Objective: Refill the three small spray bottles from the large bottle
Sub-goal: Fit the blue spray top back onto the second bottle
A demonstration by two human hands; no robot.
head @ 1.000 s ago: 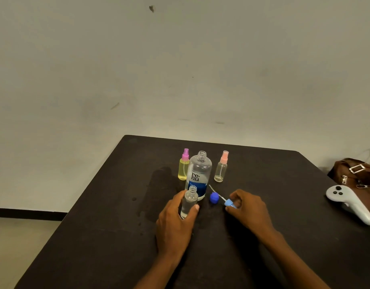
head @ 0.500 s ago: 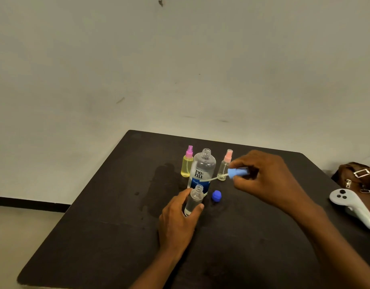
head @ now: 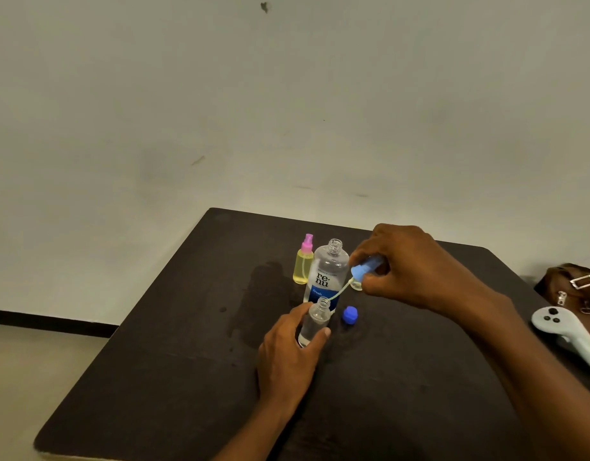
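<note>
Spray pump [head: 366, 268] tilts in right hand [head: 416, 266], left hand [head: 288, 354] steadying bottle [head: 315, 322].

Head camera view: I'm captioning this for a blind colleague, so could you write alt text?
The right hand feeds a blue spray top's dip tube into the open small bottle gripped by the left hand on a dark table. Behind stand an uncapped large bottle and a yellow spray bottle.

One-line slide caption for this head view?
Left hand steadies an open small spray bottle while right hand guides the blue sprayer top toward its neck.
</note>
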